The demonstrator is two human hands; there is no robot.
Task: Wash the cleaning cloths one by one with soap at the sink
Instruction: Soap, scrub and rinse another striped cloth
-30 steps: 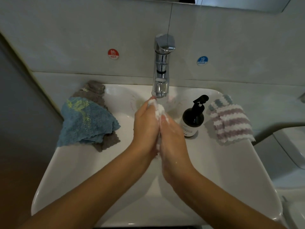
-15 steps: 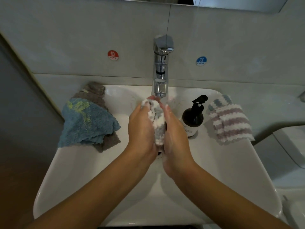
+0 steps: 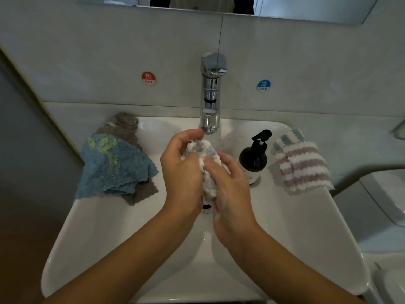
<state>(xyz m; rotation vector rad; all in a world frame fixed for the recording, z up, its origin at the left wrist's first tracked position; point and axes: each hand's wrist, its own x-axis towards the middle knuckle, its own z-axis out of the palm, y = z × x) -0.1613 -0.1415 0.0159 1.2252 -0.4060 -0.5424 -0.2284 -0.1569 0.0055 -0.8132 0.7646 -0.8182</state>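
Observation:
A bunched, soapy white-and-grey cloth (image 3: 207, 172) is held over the middle of the white sink (image 3: 92, 233), just below the chrome tap (image 3: 210, 99). My left hand (image 3: 183, 172) grips its left side, fingers curled over the top. My right hand (image 3: 230, 185) grips its right side, with suds on the skin. A blue cloth (image 3: 114, 165) lies over a grey cloth (image 3: 125, 126) on the sink's left rim. A pink-and-white striped cloth (image 3: 300, 161) lies on the right rim. A black soap pump bottle (image 3: 254, 159) stands beside my right hand.
The drain (image 3: 206, 206) shows just under the cloth. Hot (image 3: 148, 78) and cold (image 3: 263, 85) stickers sit on the wall behind the tap. A white fixture (image 3: 383, 200) stands to the right of the sink.
My palms were pressed together around the cloth; now they have parted and shifted, the left fingers curling over the top, so more of the cloth shows between them.

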